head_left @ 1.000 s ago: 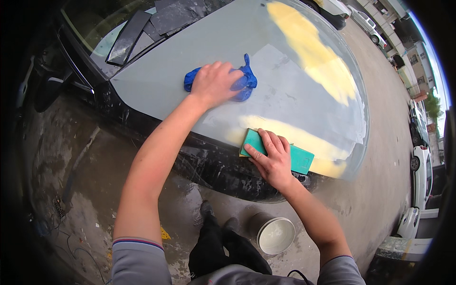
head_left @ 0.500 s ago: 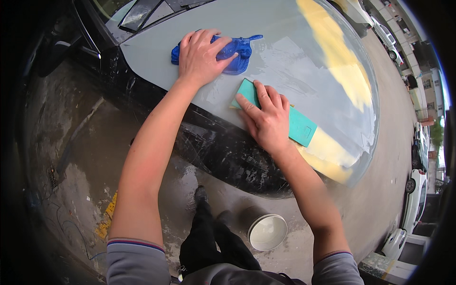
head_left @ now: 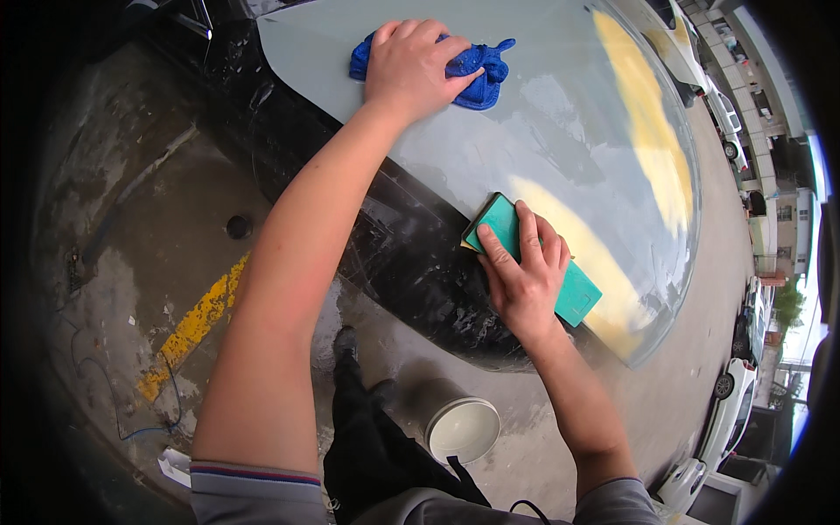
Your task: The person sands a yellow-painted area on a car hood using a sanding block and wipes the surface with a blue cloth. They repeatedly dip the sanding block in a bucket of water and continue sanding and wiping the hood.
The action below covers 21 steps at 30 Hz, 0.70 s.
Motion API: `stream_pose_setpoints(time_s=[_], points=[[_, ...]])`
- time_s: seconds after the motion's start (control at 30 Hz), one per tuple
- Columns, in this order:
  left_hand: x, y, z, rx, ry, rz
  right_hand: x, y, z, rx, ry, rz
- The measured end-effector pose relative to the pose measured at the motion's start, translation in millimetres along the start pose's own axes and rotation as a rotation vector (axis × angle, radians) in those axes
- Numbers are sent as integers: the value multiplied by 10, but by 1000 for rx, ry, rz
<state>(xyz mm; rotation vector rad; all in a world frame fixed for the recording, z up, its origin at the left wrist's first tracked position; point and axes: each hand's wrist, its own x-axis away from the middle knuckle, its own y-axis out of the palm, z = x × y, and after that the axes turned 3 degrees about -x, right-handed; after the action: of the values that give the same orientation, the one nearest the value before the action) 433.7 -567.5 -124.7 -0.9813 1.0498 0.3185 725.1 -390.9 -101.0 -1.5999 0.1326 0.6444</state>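
Under my right hand (head_left: 529,289) lies a long green sanding block (head_left: 578,295), gripped between thumb and fingers, with a thin yellowish sheet showing at its underside. It rests on the near edge of a grey-coated car hood (head_left: 534,114), beside a pale yellow patch (head_left: 564,210). Farther up the hood, my left hand (head_left: 411,70) is closed over a bunched, wet-looking blue cloth (head_left: 479,86) and presses it to the surface. A second yellow patch (head_left: 652,131) runs along the hood's far right side.
Below the hood is the car's scuffed black side panel (head_left: 394,236). A whitish bucket (head_left: 464,430) stands on the wet concrete floor by my feet. Yellow floor paint (head_left: 197,328) and a thin hose (head_left: 144,430) lie to the left. Parked white cars (head_left: 731,407) line the right.
My right hand has drawn the sanding block toward the hood's near edge, uncovering more of the near yellow patch. The left hand stays on the cloth. The whole view has shifted.
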Motion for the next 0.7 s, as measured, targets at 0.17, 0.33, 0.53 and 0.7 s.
stream_pose_setpoints(time_s=[0.17,0.33,0.53,0.7], points=[[-11,29,84,23,-11,8,-746,211,177,13,-36,68],[12,-5,27,18,-8,-19,126,-41,47,7,-18,-20],[6,49,78,-7,-18,10,-598,139,178,-20,-42,28],[-19,-21,38,-9,-39,-29,157,-122,93,-8,-10,-5]])
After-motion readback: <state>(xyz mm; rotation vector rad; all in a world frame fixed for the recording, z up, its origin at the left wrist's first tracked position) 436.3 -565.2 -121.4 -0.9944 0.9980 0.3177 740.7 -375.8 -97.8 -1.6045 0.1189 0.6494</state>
